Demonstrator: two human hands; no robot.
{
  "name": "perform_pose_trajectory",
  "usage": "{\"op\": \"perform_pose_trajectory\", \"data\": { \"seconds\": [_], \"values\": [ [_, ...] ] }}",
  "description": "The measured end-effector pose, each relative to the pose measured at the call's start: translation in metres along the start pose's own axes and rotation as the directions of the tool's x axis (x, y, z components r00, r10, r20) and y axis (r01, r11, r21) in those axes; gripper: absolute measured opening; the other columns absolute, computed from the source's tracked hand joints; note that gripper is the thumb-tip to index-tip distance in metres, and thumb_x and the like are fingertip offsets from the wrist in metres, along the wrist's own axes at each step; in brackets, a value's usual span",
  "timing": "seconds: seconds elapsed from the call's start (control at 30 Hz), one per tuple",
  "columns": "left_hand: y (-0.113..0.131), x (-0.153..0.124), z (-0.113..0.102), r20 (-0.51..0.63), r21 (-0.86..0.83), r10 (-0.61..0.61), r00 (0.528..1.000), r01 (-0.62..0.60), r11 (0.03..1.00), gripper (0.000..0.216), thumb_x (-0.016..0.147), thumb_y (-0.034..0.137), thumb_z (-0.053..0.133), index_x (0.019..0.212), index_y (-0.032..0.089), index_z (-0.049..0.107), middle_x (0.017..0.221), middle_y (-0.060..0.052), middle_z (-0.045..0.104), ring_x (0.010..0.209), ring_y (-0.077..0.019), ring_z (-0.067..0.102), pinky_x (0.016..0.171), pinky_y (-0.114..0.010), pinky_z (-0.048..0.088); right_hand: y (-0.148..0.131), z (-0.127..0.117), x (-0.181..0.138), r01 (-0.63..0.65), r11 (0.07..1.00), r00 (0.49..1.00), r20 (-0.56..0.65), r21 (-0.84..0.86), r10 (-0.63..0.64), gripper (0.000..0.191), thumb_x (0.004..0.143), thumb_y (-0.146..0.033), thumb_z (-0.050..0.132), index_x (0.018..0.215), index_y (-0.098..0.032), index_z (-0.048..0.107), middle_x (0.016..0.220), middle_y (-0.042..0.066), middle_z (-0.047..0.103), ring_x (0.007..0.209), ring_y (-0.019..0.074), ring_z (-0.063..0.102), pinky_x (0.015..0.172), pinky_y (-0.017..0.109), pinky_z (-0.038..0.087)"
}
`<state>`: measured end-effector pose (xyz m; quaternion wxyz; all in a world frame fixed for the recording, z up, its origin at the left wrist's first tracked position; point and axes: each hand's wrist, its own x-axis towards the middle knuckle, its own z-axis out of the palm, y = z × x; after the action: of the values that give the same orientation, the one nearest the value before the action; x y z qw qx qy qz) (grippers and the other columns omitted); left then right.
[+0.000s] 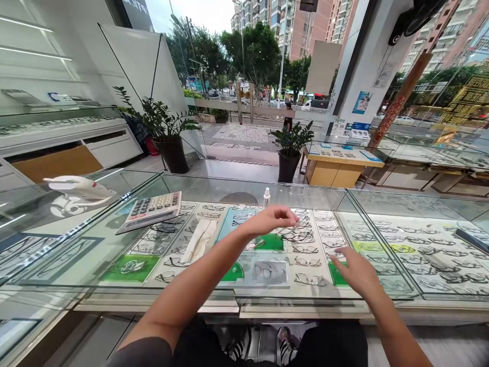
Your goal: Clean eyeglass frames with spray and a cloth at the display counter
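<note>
My left hand (275, 218) is over the glass display counter (267, 294), its fingers curled round and fingertips brought together. What they hold, if anything, is too small to make out. Just behind it stands a small white bottle (266, 197) on the glass. To the right, my right hand (355, 271) hovers low near the glass with its fingers apart and nothing in them. Rows of eyeglasses (306, 261) lie inside the counter below both hands. A folded white cloth (200, 239) is left of my left forearm.
A large-button calculator (153, 209) sits tilted on the counter at left, beside a white device (78, 193). A dark flat object (471, 239) is at the far right. Beyond the counter are two potted plants (171, 153) and a wooden display table (336, 171).
</note>
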<state>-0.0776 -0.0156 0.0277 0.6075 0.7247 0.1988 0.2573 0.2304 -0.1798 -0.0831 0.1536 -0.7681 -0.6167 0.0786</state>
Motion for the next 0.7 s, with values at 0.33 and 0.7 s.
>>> {"op": "perform_pose_trajectory", "data": {
  "seconds": [0.33, 0.7],
  "values": [
    [-0.045, 0.01, -0.018, -0.505, -0.242, 0.042, 0.862, -0.189, 0.952, 0.05, 0.072, 0.057, 0.095, 0.085, 0.017, 0.068, 0.106, -0.008, 0.076, 0.093, -0.0171, 0.068, 0.082, -0.03, 0.055, -0.175, -0.008, 0.095, 0.525, 0.722, 0.847, -0.366, 0.451, -0.386, 0.029, 0.105, -0.048, 0.057, 0.098, -0.023, 0.071, 0.071, -0.002, 0.067, 0.062, 0.0157, 0.057, 0.065, 0.029, 0.041],
    [-0.062, 0.005, -0.014, -0.559, -0.096, 0.095, 0.824, -0.178, 0.979, 0.042, 0.083, 0.057, 0.087, 0.087, 0.018, 0.074, 0.096, -0.007, 0.075, 0.091, -0.0194, 0.068, 0.085, -0.033, 0.056, -0.167, 0.028, 0.111, 0.506, 0.551, 0.862, -0.37, 0.664, -0.347, 0.038, 0.106, -0.053, 0.059, 0.091, -0.021, 0.073, 0.073, -0.001, 0.066, 0.062, 0.0146, 0.052, 0.063, 0.029, 0.042]
  ]
}}
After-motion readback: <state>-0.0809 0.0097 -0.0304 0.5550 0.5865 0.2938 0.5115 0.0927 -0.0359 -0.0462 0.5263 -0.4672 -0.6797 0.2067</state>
